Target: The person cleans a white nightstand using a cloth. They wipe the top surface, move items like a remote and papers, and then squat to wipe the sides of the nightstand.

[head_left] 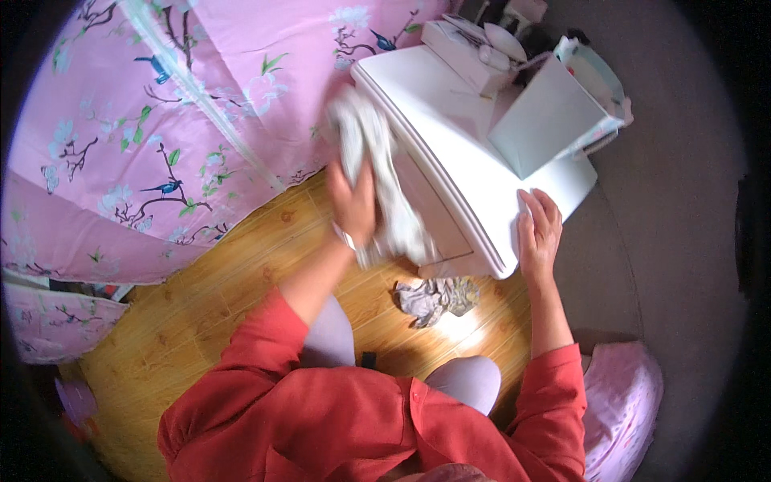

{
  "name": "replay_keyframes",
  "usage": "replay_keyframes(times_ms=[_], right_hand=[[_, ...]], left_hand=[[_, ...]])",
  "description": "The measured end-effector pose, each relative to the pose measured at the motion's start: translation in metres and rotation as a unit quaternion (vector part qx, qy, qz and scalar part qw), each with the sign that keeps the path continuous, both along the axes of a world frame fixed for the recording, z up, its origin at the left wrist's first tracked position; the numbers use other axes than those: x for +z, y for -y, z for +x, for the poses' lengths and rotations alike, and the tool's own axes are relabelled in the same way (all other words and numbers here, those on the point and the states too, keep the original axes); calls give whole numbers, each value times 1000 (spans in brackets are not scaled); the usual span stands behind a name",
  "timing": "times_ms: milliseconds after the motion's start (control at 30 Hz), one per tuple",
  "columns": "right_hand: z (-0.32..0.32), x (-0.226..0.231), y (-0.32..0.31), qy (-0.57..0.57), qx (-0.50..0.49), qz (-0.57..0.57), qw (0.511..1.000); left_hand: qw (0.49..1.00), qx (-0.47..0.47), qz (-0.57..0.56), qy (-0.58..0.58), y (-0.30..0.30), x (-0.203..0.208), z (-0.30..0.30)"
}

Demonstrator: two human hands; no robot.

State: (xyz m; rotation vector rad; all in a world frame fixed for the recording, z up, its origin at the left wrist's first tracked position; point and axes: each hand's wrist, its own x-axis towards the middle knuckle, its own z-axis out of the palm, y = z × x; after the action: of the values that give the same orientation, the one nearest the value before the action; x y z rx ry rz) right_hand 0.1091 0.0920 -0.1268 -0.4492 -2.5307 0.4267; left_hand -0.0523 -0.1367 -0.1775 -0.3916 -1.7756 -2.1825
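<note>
My left hand point(353, 201) grips a pale, crumpled cloth point(387, 186), blurred by motion, which hangs beside the front of a white cabinet point(440, 104). Whether the cloth touches the cabinet front I cannot tell. At the cabinet's near right edge rests my right hand point(540, 233), fingers stretched out and holding nothing. On the wooden floor below the cabinet lies a second crumpled cloth point(438, 300), greyish and patterned.
A pale green bag-like container point(546, 120) stands on the cabinet top, with a white box point(466, 55) and small items behind it. Pink flowered curtain fabric point(201, 104) hangs at the left. A grey wall point(666, 201) borders the right; pink fabric point(622, 410) lies lower right.
</note>
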Motion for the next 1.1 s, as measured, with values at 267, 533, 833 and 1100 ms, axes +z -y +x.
replay_keyframes(times_ms=[267,533,833,1100], right_hand=[[-12,-4,3,-17,6,24,1000],[-4,-4,-2,-2,-12,43,999],[-7,-2,2,-38,13,40,998],[-9,1,9,-41,11,19,999]], left_hand=[[809,141,-544,-173,-43,51,-157],[792,-128,-439,-403,-55,47,78],[819,-73,-496,-279,-44,60,55],[757,105,-614,-197,-49,58,-126]])
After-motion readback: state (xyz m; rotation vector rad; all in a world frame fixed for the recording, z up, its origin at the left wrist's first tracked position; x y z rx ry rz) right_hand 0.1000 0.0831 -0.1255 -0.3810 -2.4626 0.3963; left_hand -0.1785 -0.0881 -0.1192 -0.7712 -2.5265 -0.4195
